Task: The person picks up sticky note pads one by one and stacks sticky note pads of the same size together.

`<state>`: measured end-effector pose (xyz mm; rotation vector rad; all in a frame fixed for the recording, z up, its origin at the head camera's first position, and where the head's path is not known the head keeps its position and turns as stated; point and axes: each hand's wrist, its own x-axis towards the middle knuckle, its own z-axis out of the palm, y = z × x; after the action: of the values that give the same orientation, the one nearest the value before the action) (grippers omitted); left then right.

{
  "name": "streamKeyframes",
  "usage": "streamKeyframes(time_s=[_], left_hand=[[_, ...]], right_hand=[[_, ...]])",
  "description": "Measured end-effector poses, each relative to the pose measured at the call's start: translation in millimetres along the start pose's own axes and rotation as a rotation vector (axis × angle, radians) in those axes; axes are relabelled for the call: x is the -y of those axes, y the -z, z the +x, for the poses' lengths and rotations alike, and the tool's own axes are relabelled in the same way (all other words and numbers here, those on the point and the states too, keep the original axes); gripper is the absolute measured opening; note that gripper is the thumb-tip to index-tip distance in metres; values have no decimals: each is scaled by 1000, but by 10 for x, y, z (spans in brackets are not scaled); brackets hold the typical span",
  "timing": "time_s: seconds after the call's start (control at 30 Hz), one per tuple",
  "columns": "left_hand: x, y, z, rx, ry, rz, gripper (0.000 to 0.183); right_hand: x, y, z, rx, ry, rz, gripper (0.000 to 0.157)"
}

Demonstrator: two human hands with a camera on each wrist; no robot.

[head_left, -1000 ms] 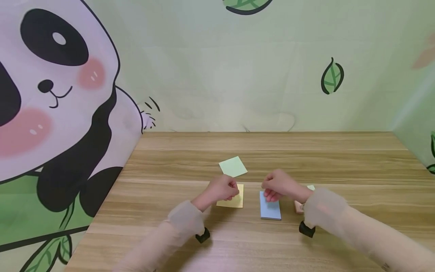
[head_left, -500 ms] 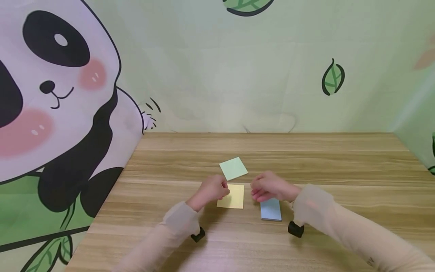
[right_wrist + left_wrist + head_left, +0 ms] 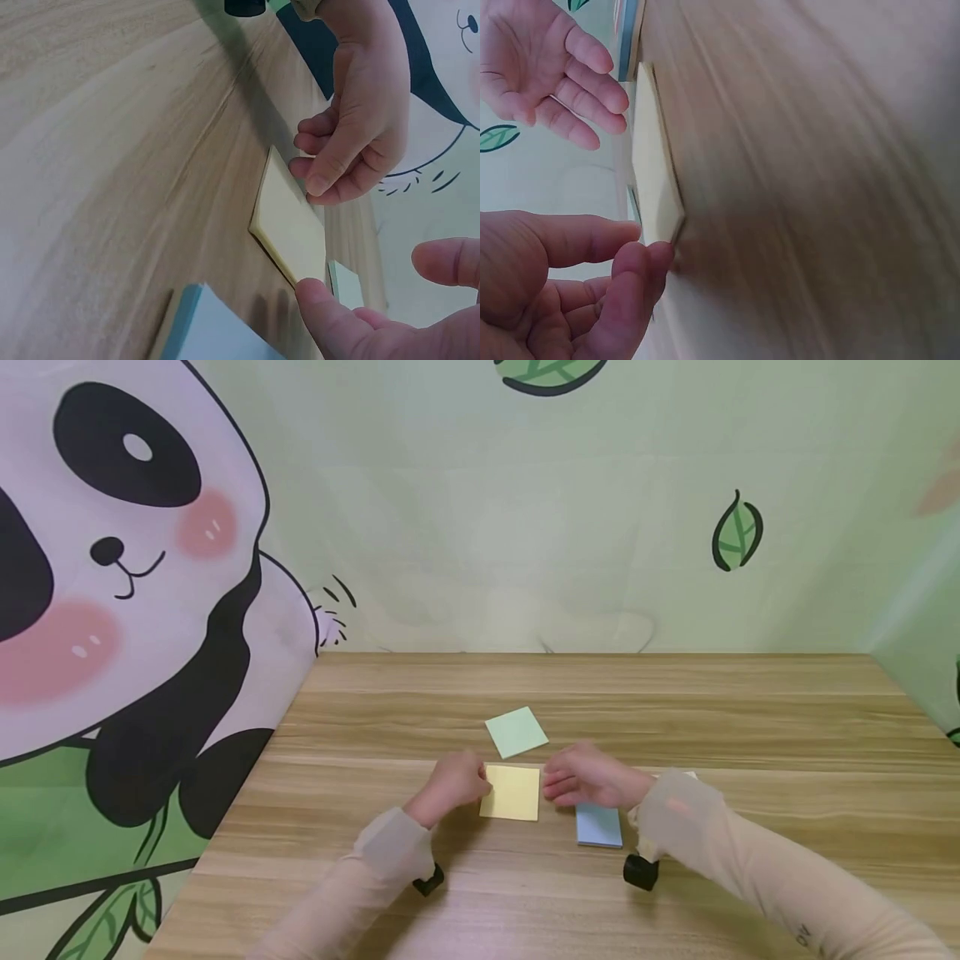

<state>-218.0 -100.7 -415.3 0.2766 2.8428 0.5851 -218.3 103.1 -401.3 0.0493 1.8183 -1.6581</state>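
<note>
A yellow sticky-note pad (image 3: 510, 793) lies flat on the table between the two hands. My left hand (image 3: 452, 785) is at its left edge, fingers loosely bent; in the left wrist view a small gap shows between thumb and forefinger, with nothing held. Contact with the pad cannot be told. On the other side, my right hand (image 3: 592, 777) hovers with fingers extended and thumb spread, as the right wrist view shows, its fingertips close to the pad's right edge. Beneath that hand sits a blue pad (image 3: 598, 827), its far part hidden by the hand.
A pale green sticky-note pad (image 3: 517, 732) lies turned at an angle behind the yellow one. The right sleeve (image 3: 678, 810) mostly covers something pale on the table. At the back, a printed panda cloth (image 3: 480, 527) borders the wooden table (image 3: 787, 718).
Both hands have moved left. The right hand has passed from above the blue pad toward the yellow pad's right edge; the left hand has withdrawn from over the yellow pad to its left edge.
</note>
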Motion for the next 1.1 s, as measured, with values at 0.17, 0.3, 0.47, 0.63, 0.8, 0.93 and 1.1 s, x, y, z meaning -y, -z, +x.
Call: streamKeyframes(time_s=[0.17, 0.3, 0.47, 0.63, 0.8, 0.93, 1.1], left_hand=[[12, -5, -8, -6, -23, 7, 20], [5, -1, -4, 1, -22, 5, 20], [-13, -3, -17, 3, -22, -19, 19], [-39, -18, -56, 9, -20, -48, 19], [-63, -20, -95, 20, -22, -58, 20], [-59, -24, -95, 27, -32, -53, 20], [-52, 5, -30, -21, -19, -44, 28]], right_hand=[[-7, -35, 11, -5, -14, 29, 18], [-2, -46, 18, -11, -21, 41, 18], [-8, -41, 26, -14, -28, 44, 18], [-14, -36, 4, -9, -33, 38, 14], [1, -43, -31, -18, -41, 27, 16], [13, -44, -44, -31, -34, -20, 20], [66, -5, -4, -79, 44, -152, 32]])
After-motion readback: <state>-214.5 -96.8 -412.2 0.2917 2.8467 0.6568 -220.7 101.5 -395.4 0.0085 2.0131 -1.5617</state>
